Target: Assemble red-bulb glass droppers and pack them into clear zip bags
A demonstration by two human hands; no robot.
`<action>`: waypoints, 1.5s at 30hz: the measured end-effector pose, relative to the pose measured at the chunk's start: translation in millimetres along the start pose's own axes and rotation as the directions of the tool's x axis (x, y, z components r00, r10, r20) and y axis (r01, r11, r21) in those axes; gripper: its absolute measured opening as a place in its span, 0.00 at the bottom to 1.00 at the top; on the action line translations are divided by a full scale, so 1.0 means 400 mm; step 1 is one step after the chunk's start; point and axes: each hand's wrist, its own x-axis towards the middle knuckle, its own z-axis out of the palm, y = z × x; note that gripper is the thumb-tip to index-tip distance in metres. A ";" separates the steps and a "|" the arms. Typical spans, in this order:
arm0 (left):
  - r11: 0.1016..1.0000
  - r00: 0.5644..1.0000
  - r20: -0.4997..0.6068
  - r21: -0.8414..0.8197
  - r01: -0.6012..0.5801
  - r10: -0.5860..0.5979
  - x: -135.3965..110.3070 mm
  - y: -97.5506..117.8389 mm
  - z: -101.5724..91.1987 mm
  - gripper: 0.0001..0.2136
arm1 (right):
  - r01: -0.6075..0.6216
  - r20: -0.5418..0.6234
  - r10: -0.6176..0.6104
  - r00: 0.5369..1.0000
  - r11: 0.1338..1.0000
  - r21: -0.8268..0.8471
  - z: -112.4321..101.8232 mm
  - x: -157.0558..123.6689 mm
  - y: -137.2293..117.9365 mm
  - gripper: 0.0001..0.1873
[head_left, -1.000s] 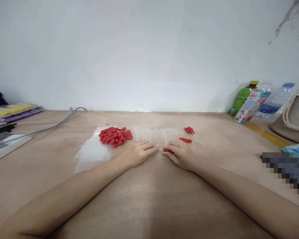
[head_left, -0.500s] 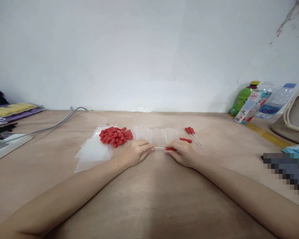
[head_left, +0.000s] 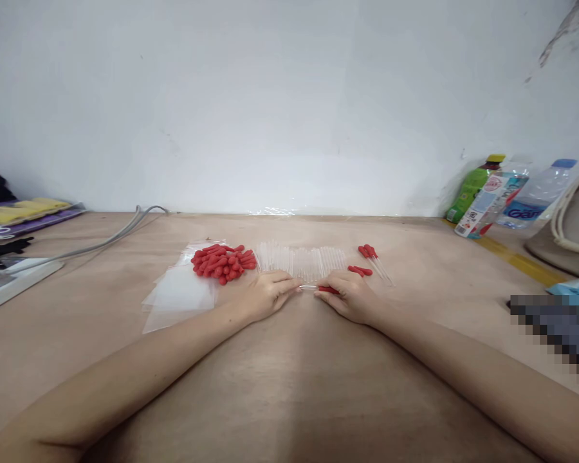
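My left hand (head_left: 270, 296) is closed, pinching the left end of a thin clear glass dropper tube (head_left: 309, 287). In the closed fingers of my right hand (head_left: 351, 297) is a red rubber dropper bulb (head_left: 329, 290), in line with the tube's right end. Whether the tube sits inside the bulb, I cannot tell. Just beyond both hands lies a row of clear tubes (head_left: 302, 260). Left of that row is a heap of red bulbs (head_left: 222, 262). Loose red bulbs (head_left: 359, 271) lie behind my right hand, and several droppers with bulbs fitted (head_left: 374, 259) rest farther right.
Clear plastic bags (head_left: 178, 299) lie partly under the heap. A grey cable (head_left: 110, 239) runs to a white power strip (head_left: 24, 283) at left. Bottles (head_left: 473, 190) stand by the wall at right, near a blurred dark object (head_left: 554, 331). Yellow tape (head_left: 516, 262) marks the table.
My right hand has shifted slightly left with the bulb, nearer my left hand, so less of the tube shows between them. Left hand and heap are nearly unchanged.
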 end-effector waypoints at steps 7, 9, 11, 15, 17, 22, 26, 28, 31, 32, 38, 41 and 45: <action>0.999 0.999 0.023 -0.033 0.042 -0.041 0.000 -0.001 0.001 0.10 | -0.012 0.007 0.012 1.000 0.999 0.033 -0.006 0.011 0.004 0.08; 0.995 0.996 0.019 -0.057 0.083 -0.082 0.001 0.000 0.001 0.10 | -0.062 0.001 0.062 0.998 0.993 0.101 -0.014 0.018 0.004 0.07; 0.989 0.993 -0.006 -0.088 0.116 -0.117 0.003 0.002 0.000 0.10 | -0.172 -0.008 0.177 0.984 0.963 0.207 -0.022 0.026 -0.001 0.07; 0.988 0.994 0.018 -0.107 0.113 -0.112 0.005 0.002 -0.004 0.11 | -0.354 -0.059 0.434 0.899 0.799 0.485 -0.035 0.047 -0.008 0.13; 0.989 0.995 0.038 -0.111 0.095 -0.092 0.005 0.000 -0.007 0.12 | -0.363 -0.112 0.521 0.846 0.718 0.594 -0.049 0.061 0.005 0.16; 0.981 0.985 0.065 -0.100 0.167 -0.161 0.006 -0.002 -0.008 0.12 | -0.479 -0.259 0.647 0.717 0.728 0.491 -0.141 0.066 0.113 0.25; 0.980 0.981 0.106 -0.095 0.175 -0.164 0.009 -0.001 -0.003 0.11 | -0.717 -0.212 0.729 0.650 0.682 0.145 -0.220 0.017 0.220 0.22; 0.981 0.981 0.114 -0.097 0.168 -0.157 0.011 0.000 -0.003 0.11 | -0.762 -0.143 0.751 0.644 0.646 -0.043 -0.235 -0.013 0.260 0.20; 0.981 0.983 0.106 -0.105 0.160 -0.149 0.012 0.001 -0.006 0.10 | -0.778 -0.071 0.785 0.615 0.590 -0.215 -0.221 -0.046 0.297 0.20; 0.981 0.983 0.104 -0.108 0.159 -0.148 0.013 0.001 -0.007 0.10 | -0.784 -0.050 0.802 0.595 0.566 -0.254 -0.210 -0.052 0.304 0.20; 0.979 0.983 0.102 -0.122 0.164 -0.152 0.012 0.002 -0.008 0.10 | -0.808 -0.011 0.859 0.512 0.477 -0.346 -0.156 -0.062 0.311 0.26; 0.978 0.983 0.101 -0.124 0.165 -0.153 0.011 0.001 -0.006 0.10 | -0.824 -0.047 0.874 0.484 0.437 -0.361 -0.157 -0.062 0.306 0.28; 0.978 0.982 0.104 -0.120 0.169 -0.157 0.011 0.001 -0.006 0.10 | -0.840 -0.131 0.863 0.489 0.425 -0.336 -0.167 -0.058 0.286 0.24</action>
